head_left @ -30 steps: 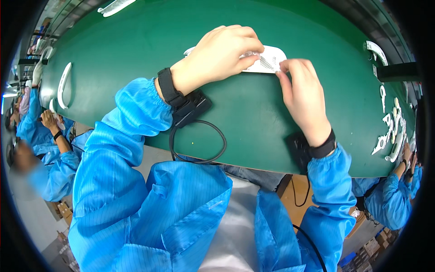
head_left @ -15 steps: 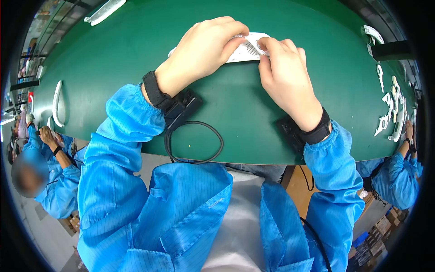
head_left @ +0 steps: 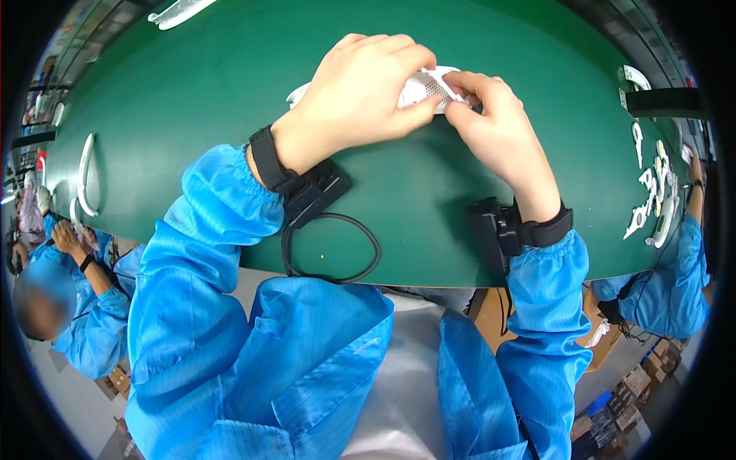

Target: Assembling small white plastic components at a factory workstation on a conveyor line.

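Note:
Held just over the green tabletop is a long white plastic housing with a patch of small perforated holes. My left hand wraps over its middle, thumb along the near side and fingers on the far side. At its right end, my right hand pinches the housing between thumb and forefinger. The housing's left tip sticks out past my left hand; its middle is hidden behind the palm. Both wrists wear black straps with small black boxes.
Several white plastic pieces lie at the table's right side. A curved white strip rests at the left, another white part at the far left. A black cable loops near the front edge. Co-workers in blue sit at both sides.
The housing has tilted, so its perforated patch now faces more toward the right. My left thumb has stretched along the near side, and my right hand has shifted slightly right and down.

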